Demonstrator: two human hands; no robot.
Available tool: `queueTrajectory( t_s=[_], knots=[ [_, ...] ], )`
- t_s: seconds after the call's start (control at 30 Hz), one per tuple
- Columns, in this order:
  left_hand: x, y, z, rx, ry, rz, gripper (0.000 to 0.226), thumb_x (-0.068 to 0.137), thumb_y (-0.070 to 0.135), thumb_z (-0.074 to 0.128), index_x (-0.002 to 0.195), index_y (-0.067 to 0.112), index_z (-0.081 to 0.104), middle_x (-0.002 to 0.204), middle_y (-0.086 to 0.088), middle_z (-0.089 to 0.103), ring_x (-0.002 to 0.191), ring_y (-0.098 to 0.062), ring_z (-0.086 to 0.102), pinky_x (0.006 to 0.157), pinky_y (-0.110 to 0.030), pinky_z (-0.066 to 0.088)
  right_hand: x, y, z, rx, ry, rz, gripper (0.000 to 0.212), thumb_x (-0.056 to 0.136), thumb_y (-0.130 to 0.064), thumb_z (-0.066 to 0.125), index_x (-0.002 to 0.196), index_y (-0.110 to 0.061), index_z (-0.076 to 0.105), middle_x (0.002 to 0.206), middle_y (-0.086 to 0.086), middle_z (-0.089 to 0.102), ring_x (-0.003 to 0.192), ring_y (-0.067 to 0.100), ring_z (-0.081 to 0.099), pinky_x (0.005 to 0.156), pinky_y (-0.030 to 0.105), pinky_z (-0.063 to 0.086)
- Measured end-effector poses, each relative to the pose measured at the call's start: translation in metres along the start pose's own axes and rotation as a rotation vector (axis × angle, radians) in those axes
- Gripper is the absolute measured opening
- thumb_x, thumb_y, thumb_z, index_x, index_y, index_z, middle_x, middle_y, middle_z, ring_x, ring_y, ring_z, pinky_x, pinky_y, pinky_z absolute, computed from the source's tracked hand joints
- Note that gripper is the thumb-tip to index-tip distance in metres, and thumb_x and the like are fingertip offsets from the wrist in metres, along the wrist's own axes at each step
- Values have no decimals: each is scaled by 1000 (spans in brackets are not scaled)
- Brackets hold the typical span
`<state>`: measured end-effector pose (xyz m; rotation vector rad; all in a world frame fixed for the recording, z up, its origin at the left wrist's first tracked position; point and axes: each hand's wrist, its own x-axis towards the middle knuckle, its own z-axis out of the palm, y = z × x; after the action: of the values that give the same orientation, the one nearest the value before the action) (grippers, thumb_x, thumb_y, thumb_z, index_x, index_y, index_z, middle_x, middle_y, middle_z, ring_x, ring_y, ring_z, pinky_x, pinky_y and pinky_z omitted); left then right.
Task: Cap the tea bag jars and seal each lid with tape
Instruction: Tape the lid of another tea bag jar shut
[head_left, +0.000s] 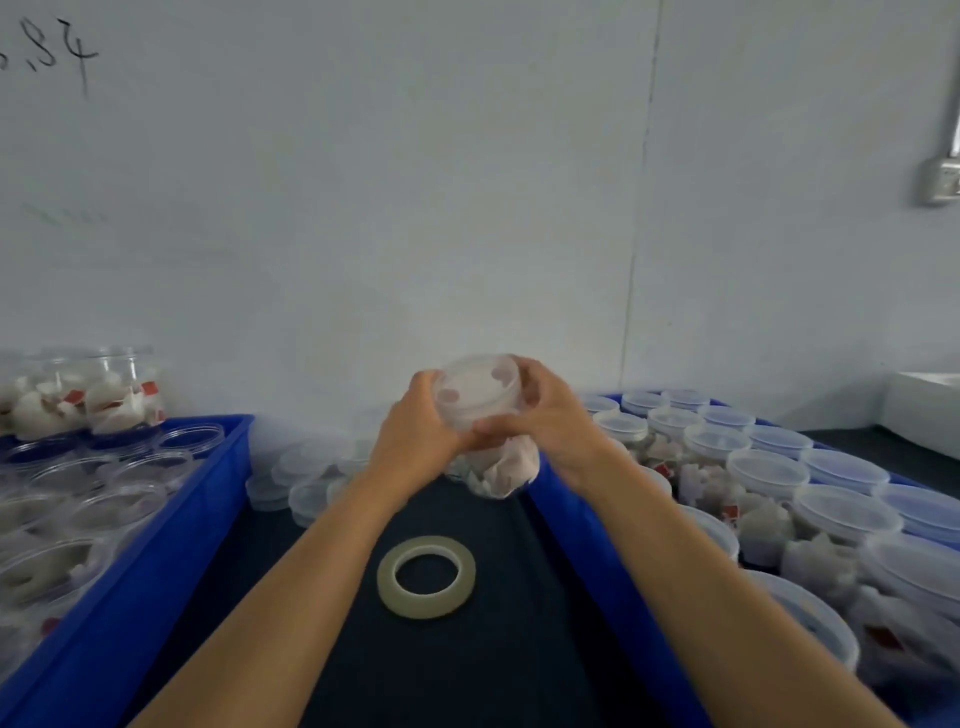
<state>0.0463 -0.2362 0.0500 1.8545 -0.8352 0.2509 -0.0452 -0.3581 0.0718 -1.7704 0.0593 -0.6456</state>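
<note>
Handwritten marks (49, 52) are showing on the wall (363, 182) at the upper left of the frame; they are looking like ".84", though the start is cut off at the edge. No brand or label is legible on any container.

Both forearms are reaching up from the bottom of the frame and meeting at centre. The left hand (415, 434) is curling round the left side of a clear jar (483, 421), and the right hand (545, 415) is gripping its right side, thumb lying across the near wall and fingers wrapping the far edge. The jar is being held above the dark worktop (467, 675), tilted so that its lid (475, 387) is facing the camera and its long axis is running from lower centre up and toward the viewer. Fingertips are showing faintly through the translucent lid. White tea bags are filling the lower part of the jar.

A tape roll (426, 577) is lying flat on the worktop just below the hands, between the forearms. At the left, a blue bin (156, 545) is holding open jars (78, 519), with filled jars stacked behind it. At the right, another blue bin (587, 561) is holding capped jars (769, 467) in rows. Loose lids (306, 478) are piling up left of centre, against the wall.
</note>
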Motion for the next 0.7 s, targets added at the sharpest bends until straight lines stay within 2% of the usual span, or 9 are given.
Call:
queueTrajectory(
  t_s=[0.17, 0.27, 0.33, 0.4, 0.47, 0.5, 0.57, 0.6, 0.7],
  knots=[
    [44, 42, 67, -149, -26, 74, 82, 65, 32, 89, 131, 8, 47, 122, -4, 60, 108, -21, 60, 86, -34, 52, 25, -14, -80, -100, 67, -68, 75, 65, 9, 80, 130, -8, 49, 120, 3, 57, 113, 17, 54, 98, 35, 48],
    [58, 53, 109, -200, -62, 76, 78, 68, 27, 88, 129, 8, 44, 115, 3, 56, 99, -13, 56, 70, -8, 43, 32, -3, -116, -155, 124, -56, 76, 65, 10, 80, 131, -6, 47, 126, 8, 55, 115, 20, 53, 98, 35, 48],
    [64, 52, 136, -223, -89, 77, 66, 66, 20, 89, 116, 7, 49, 107, 4, 59, 92, -11, 58, 64, -5, 42, 34, 11, -135, -173, 169, -31, 76, 64, 12, 79, 131, -4, 47, 129, 11, 54, 119, 24, 51, 101, 40, 47],
    [69, 48, 164, -225, -124, 47, 65, 66, 16, 89, 117, 0, 52, 112, -8, 62, 99, -22, 61, 76, -22, 52, 36, 29, -149, -190, 212, -1, 76, 64, 13, 79, 130, -4, 47, 130, 13, 53, 121, 27, 50, 101, 41, 46],
    [70, 43, 186, -234, -138, 23, 69, 68, 15, 88, 123, -1, 50, 120, -17, 57, 107, -29, 59, 87, -38, 52, 39, 44, -161, -189, 240, 22, 76, 64, 13, 79, 129, -6, 46, 130, 12, 52, 120, 26, 49, 99, 39, 47],
    [70, 42, 196, -239, -129, 32, 70, 69, 17, 87, 125, 0, 48, 122, -16, 54, 107, -27, 57, 86, -34, 52, 41, 51, -166, -181, 255, 24, 77, 64, 13, 79, 129, -7, 46, 130, 11, 52, 119, 25, 48, 96, 37, 48],
    [72, 40, 209, -237, -125, 61, 78, 69, 20, 87, 131, 4, 41, 124, -10, 46, 102, -16, 51, 77, -14, 47, 47, 61, -176, -185, 279, 21, 78, 63, 13, 80, 130, -7, 45, 128, 9, 52, 116, 22, 48, 91, 33, 48],
    [74, 40, 213, -237, -141, 74, 84, 68, 22, 87, 134, 7, 38, 124, -8, 44, 102, -14, 48, 77, -12, 44, 50, 65, -180, -204, 283, 25, 79, 63, 12, 80, 130, -7, 44, 126, 8, 52, 114, 21, 48, 90, 33, 48],
    [82, 39, 226, -185, -233, 78, 88, 68, 28, 87, 137, 12, 35, 125, -10, 47, 109, -23, 52, 89, -34, 49, 58, 81, -192, -267, 322, 73, 74, 68, 7, 80, 132, -6, 43, 126, 10, 52, 116, 24, 50, 98, 40, 47]
  ],
)
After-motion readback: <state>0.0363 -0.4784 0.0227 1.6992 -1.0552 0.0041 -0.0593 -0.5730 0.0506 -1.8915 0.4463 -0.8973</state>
